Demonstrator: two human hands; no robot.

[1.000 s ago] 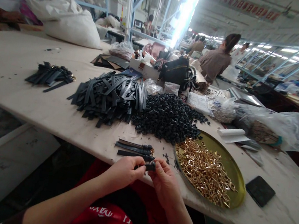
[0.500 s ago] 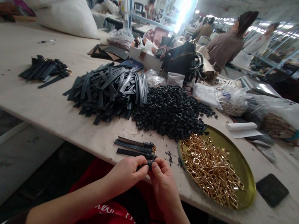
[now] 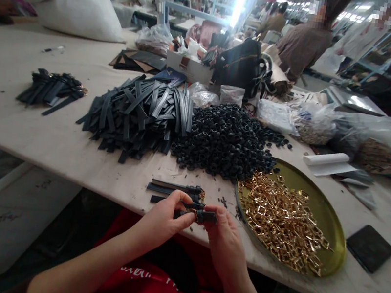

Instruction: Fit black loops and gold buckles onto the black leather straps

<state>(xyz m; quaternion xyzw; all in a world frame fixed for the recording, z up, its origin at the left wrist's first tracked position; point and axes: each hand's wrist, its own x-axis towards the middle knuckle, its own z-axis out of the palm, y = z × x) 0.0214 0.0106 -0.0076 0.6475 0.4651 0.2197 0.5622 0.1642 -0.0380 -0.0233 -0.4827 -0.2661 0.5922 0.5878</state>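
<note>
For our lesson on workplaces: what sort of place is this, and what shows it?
Probably a factory workshop: black straps lie heaped, gold fittings lie in a tray, and other people show in the background.

A bulging white sack [image 3: 85, 10] is seen at the back left. A black bag [image 3: 238, 66] is placed beside a white box [image 3: 197, 71]; rightward, a white sheet [image 3: 329, 165] is partly rolled.
</note>
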